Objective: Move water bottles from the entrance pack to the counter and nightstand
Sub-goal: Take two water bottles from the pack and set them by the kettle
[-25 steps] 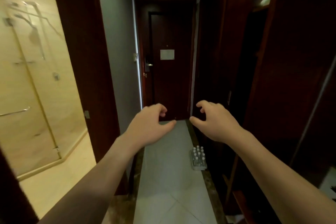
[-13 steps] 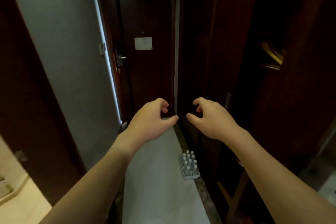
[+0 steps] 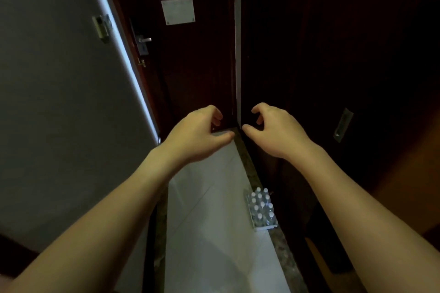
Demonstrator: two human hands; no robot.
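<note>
We stand in a narrow dark hallway with a pale tiled floor [image 3: 209, 233], a grey wall [image 3: 54, 102] at the left and a dark door [image 3: 190, 59] at the top centre. One pack of water bottles [image 3: 262, 209] sits on the floor at the lower right against the dark wall; we count about ten white caps, though they are small and blurry. Our left hand [image 3: 197, 135] and right hand [image 3: 276, 133] hang half open with curled fingers, holding nothing, well above the pack.

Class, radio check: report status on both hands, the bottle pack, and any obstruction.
Left hand and right hand empty, fingers curled, raised mid-air. Shrink-wrapped pack of white-capped clear water bottles on pale tiled floor by dark wooden wall, untouched. Path clear.
</note>
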